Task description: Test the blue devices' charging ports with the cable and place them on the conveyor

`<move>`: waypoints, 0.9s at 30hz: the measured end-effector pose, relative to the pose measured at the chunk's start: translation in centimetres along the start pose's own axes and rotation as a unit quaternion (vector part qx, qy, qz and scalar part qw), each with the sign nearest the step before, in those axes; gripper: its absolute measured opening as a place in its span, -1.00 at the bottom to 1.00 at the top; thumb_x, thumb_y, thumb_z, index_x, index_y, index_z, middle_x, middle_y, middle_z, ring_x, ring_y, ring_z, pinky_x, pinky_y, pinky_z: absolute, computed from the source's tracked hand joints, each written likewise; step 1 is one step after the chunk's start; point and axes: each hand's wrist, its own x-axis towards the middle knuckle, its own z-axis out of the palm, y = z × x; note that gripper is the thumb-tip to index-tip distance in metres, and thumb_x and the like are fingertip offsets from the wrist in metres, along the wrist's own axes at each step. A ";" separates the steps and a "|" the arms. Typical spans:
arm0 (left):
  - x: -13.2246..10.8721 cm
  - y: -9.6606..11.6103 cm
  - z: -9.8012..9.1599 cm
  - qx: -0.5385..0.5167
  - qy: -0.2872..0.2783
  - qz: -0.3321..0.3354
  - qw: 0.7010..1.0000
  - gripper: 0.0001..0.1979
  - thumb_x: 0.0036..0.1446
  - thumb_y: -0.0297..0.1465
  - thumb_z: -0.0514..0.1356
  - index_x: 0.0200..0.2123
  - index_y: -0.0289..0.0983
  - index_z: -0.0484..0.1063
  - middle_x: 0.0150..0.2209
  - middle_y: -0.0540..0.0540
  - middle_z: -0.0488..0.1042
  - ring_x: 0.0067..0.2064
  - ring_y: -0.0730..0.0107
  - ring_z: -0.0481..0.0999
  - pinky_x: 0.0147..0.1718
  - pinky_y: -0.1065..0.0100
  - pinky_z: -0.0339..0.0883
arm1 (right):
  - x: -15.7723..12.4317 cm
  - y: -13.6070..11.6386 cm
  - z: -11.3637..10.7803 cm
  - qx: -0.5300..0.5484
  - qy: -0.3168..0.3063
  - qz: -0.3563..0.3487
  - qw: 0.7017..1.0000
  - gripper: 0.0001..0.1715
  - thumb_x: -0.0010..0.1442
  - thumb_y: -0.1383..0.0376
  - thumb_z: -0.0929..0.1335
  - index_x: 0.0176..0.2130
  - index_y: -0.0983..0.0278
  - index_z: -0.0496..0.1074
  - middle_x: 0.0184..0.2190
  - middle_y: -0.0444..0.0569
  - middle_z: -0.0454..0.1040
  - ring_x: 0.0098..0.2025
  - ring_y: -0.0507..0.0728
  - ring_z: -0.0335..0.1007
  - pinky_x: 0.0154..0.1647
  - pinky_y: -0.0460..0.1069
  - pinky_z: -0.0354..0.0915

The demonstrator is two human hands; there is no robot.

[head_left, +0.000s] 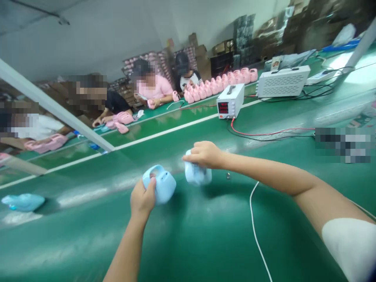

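Observation:
My left hand (143,196) is closed round the loop handle of a light blue plastic housing (166,187), which is rounded and has small dark openings near its top. Close by on the right, my right hand (205,154) grips the top of a second light blue housing (197,174), blurred by motion. The two housings are apart, both over the green work surface (188,243). The fingertips of my right hand are partly hidden behind its knuckles. A tiny dark part (228,176) lies just right of the second housing.
A white power supply (230,102) with red digits stands ahead, with red and black leads. Behind it is a grey metal box (283,81). Rows of pink housings (219,85) line the far side, where several people work. A light blue piece (25,201) lies left; a white cable (255,223) runs right.

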 end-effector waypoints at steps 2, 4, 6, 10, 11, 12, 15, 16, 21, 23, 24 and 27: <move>4.3 1.9 2.3 0.015 0.008 0.006 1.000 -0.59 0.13 -0.09 0.03 -0.18 -0.28 0.42 -0.22 -0.13 0.45 -0.13 0.25 0.41 -0.07 0.08 0.24 | 1.7 3.3 0.7 0.018 -0.042 0.077 0.996 -0.70 0.22 0.31 0.23 -0.11 0.22 0.46 -0.43 0.00 0.42 -0.34 0.09 0.19 -0.34 -0.01 -0.01; 7.7 3.6 4.7 0.020 0.024 0.018 0.999 -0.56 0.16 -0.07 0.01 -0.16 -0.30 0.39 -0.21 -0.13 0.43 -0.13 0.27 0.41 -0.08 0.07 0.27 | 2.7 6.0 1.5 0.014 -0.044 0.123 0.991 -0.72 0.17 0.34 0.28 -0.13 0.25 0.48 -0.37 0.02 0.44 -0.28 0.12 0.26 -0.29 -0.01 0.03; 9.9 4.8 7.1 0.017 0.039 0.050 0.998 -0.57 0.16 -0.08 0.02 -0.14 -0.31 0.37 -0.17 -0.14 0.42 -0.11 0.27 0.41 -0.07 0.06 0.28 | 3.1 8.3 2.5 0.014 -0.042 0.167 0.985 -0.75 0.14 0.36 0.31 -0.17 0.27 0.49 -0.35 0.03 0.46 -0.24 0.15 0.31 -0.26 -0.01 0.08; 11.8 4.6 11.6 -0.002 0.034 0.130 0.991 -0.63 0.16 -0.17 0.08 -0.10 -0.32 0.35 -0.09 -0.16 0.39 -0.03 0.24 0.38 -0.02 0.04 0.26 | 2.5 11.1 5.1 0.052 -0.050 0.256 0.964 -0.80 0.16 0.32 0.33 -0.19 0.30 0.47 -0.26 0.01 0.46 -0.18 0.15 0.36 -0.16 0.04 0.23; 11.9 4.2 12.5 -0.007 0.030 0.146 0.989 -0.63 0.15 -0.19 0.09 -0.08 -0.31 0.33 -0.05 -0.17 0.37 0.00 0.21 0.36 0.00 0.02 0.25 | 2.3 11.5 5.7 0.069 -0.047 0.278 0.957 -0.77 0.19 0.29 0.32 -0.14 0.32 0.44 -0.20 0.02 0.45 -0.15 0.14 0.35 -0.12 0.06 0.25; 11.8 3.6 13.2 -0.012 0.027 0.162 0.986 -0.62 0.15 -0.20 0.10 -0.04 -0.31 0.32 0.00 -0.19 0.33 0.05 0.18 0.32 0.02 0.00 0.23 | 2.0 11.8 6.4 0.087 -0.044 0.297 0.950 -0.74 0.22 0.27 0.31 -0.10 0.32 0.41 -0.14 0.03 0.42 -0.12 0.13 0.35 -0.09 0.09 0.28; 11.2 2.0 14.3 -0.021 0.020 0.192 0.981 -0.55 0.13 -0.21 0.12 0.05 -0.29 0.25 0.14 -0.23 0.19 0.16 0.09 0.19 0.09 -0.07 0.14 | 1.7 12.1 8.0 0.148 -0.034 0.340 0.928 -0.64 0.24 0.22 0.31 0.01 0.33 0.34 -0.03 0.06 0.35 -0.04 0.15 0.32 -0.03 0.14 0.30; 11.0 1.6 14.4 -0.023 0.017 0.196 0.980 -0.54 0.13 -0.20 0.12 0.06 -0.29 0.23 0.16 -0.23 0.17 0.18 0.07 0.16 0.11 -0.08 0.12 | 1.8 12.1 8.4 0.167 -0.031 0.351 0.921 -0.62 0.24 0.22 0.31 0.02 0.32 0.33 -0.02 0.06 0.34 -0.03 0.16 0.32 -0.02 0.15 0.30; 10.4 -0.5 12.9 -0.021 -0.022 0.184 0.982 -0.52 0.14 -0.18 0.09 0.08 -0.28 0.21 0.07 -0.21 0.28 0.11 0.12 0.26 0.07 -0.06 0.17 | 2.5 11.9 9.4 0.226 -0.009 0.398 0.889 -0.63 0.26 0.21 0.29 0.02 0.34 0.32 0.00 0.07 0.33 -0.01 0.18 0.31 -0.02 0.16 0.31; 9.6 -1.5 11.7 -0.019 -0.038 0.169 0.985 -0.45 0.12 -0.16 0.11 0.13 -0.28 0.15 0.09 -0.24 0.26 0.06 0.14 0.31 0.03 -0.04 0.22 | 2.6 11.7 9.5 0.234 -0.002 0.406 0.883 -0.63 0.25 0.21 0.30 0.01 0.34 0.33 -0.01 0.07 0.33 -0.01 0.17 0.31 -0.02 0.16 0.31; 8.9 -2.1 11.0 -0.019 -0.040 0.161 0.986 -0.40 0.11 -0.15 0.12 0.16 -0.28 0.10 0.11 -0.26 0.23 0.04 0.14 0.32 0.02 -0.04 0.23 | 2.7 11.6 9.5 0.236 0.001 0.409 0.881 -0.64 0.25 0.22 0.30 0.00 0.34 0.33 -0.01 0.07 0.33 -0.01 0.17 0.31 -0.02 0.16 0.31; 6.1 -4.1 8.1 -0.026 -0.039 0.141 0.989 -0.27 0.05 -0.07 0.11 0.20 -0.32 0.02 0.15 -0.32 0.17 0.03 0.11 0.34 0.07 -0.02 0.20 | 3.0 11.4 9.5 0.234 0.008 0.422 0.876 -0.64 0.25 0.21 0.29 0.00 0.33 0.33 0.00 0.07 0.32 0.00 0.17 0.30 -0.01 0.17 0.30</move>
